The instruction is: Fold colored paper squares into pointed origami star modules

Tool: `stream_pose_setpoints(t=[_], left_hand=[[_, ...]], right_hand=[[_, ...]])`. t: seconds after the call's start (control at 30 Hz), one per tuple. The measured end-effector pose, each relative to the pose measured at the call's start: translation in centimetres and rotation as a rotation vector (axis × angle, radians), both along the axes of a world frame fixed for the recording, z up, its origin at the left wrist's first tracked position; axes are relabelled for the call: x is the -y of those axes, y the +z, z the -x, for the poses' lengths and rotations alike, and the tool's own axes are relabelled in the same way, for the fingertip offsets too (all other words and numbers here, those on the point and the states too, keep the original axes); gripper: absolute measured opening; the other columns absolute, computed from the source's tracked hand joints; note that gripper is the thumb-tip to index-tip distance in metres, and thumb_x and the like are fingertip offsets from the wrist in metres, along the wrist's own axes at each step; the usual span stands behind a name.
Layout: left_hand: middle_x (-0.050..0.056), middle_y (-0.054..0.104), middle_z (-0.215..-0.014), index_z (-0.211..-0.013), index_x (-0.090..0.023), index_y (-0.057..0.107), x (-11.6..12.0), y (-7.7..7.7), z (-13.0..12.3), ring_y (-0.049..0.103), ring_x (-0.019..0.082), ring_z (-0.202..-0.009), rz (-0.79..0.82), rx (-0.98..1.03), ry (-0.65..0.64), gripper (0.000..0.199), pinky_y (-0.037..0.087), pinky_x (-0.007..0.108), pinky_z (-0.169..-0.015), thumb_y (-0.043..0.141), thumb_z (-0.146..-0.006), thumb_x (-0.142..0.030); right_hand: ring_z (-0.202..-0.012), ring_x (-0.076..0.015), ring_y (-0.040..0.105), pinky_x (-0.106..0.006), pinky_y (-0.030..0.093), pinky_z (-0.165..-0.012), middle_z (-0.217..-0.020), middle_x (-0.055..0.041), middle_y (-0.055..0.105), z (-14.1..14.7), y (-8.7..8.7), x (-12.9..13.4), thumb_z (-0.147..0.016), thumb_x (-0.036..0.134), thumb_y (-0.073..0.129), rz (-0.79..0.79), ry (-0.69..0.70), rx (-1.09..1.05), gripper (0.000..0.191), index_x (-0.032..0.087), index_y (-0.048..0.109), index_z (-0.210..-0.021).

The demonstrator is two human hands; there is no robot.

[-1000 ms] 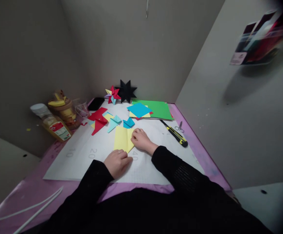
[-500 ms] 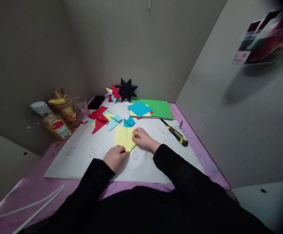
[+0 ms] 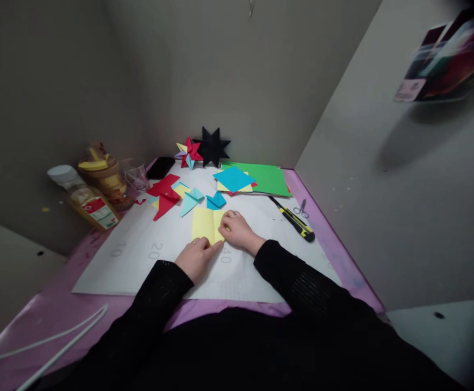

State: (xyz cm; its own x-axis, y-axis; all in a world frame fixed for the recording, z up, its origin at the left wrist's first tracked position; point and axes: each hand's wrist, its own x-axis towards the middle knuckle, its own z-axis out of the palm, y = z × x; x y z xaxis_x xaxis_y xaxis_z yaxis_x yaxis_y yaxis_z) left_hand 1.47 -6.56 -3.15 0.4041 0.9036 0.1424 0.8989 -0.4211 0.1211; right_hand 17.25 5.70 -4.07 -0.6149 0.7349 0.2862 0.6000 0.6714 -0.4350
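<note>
A yellow sheet of paper [image 3: 203, 224] with a crease down its middle lies on the white numbered mat [image 3: 139, 271]. My left hand [image 3: 197, 258] rests at the sheet's lower edge, its index finger stretched toward the lower right corner. My right hand [image 3: 237, 229] has its fingers bent and pinched on the sheet's right side, covering that edge. Just beyond the sheet are a folded blue piece [image 3: 216, 201], a light blue one [image 3: 192, 201] and a red one [image 3: 166, 202].
A yellow-black cutter [image 3: 298, 224] and scissors [image 3: 302, 209] lie at the right. Behind are a green sheet [image 3: 267, 178], a blue square [image 3: 234, 180], a black star [image 3: 212, 146] and a multicoloured star [image 3: 188, 152]. A bottle [image 3: 88, 201], tumbler [image 3: 105, 176] and phone [image 3: 161, 168] stand or lie left.
My left hand has slid slightly right and up along the sheet's lower edge, its finger now nearer my right hand. The right hand still pinches the right side. The view has shifted slightly.
</note>
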Motion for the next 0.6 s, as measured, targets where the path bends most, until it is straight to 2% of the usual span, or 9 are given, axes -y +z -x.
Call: stream_pose_setpoints(t=[0.6], left_hand=[[0.009, 0.053, -0.090, -0.131, -0.021, 0.045, -0.07, 0.49, -0.26, 0.048, 0.021, -0.078, 0.113, -0.026, 0.026, 0.054, 0.039, 0.034, -0.072, 0.033, -0.080, -0.007]], right_hand=[[-0.089, -0.0200, 0.044, -0.031, 0.036, -0.081, -0.096, -0.0059, 0.055, 0.59, 0.01, 0.07, -0.079, 0.022, 0.050, -0.044, -0.076, 0.068, 0.013, 0.018, 0.062, -0.077]])
